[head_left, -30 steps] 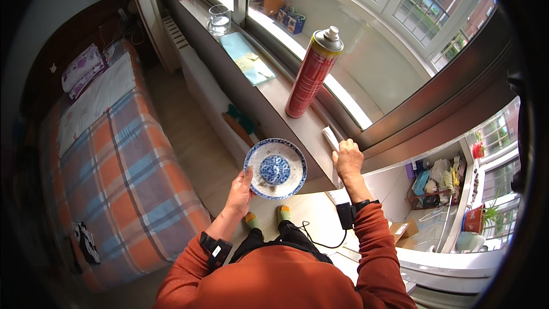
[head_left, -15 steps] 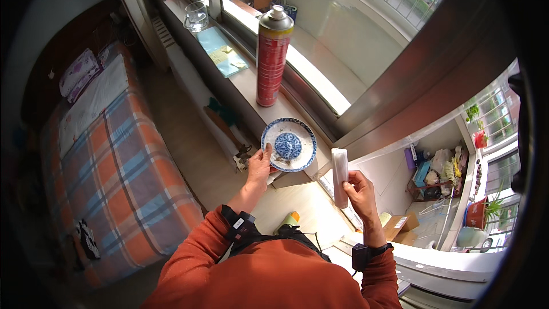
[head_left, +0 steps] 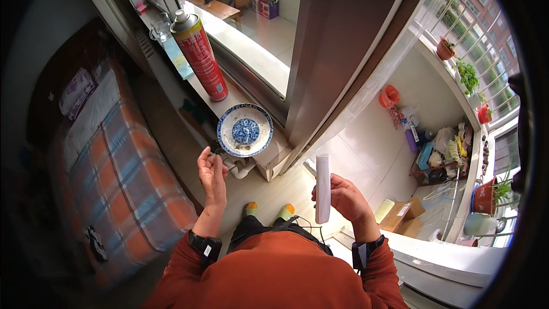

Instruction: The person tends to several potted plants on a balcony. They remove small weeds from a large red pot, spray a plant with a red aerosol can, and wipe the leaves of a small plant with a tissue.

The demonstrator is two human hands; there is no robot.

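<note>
A shallow blue-and-white patterned dish [head_left: 245, 131] rests on the end of the windowsill, with dark crumbs or ash on its inside. My left hand [head_left: 212, 176] is just below and left of it, fingers stretched out, empty and apart from the rim. Behind the dish stands a tall red spray can [head_left: 201, 57] with a yellow band and a pale cap. In my right hand [head_left: 345, 197] is a slim white roll [head_left: 323, 187], held upright between thumb and fingers; its exact kind does not show.
Farther along the sill [head_left: 276, 154] is a clear glass jug [head_left: 161, 27]. A bed with a plaid cover [head_left: 134, 177] lies to the left. On the right, past a door frame, are a cardboard box [head_left: 400, 216], a cluttered rack [head_left: 437, 163] and potted plants [head_left: 486, 197].
My left hand has let go of the dish, which now sits on the sill, and drawn back leftward. My right hand still holds the white roll. The view has turned toward the right.
</note>
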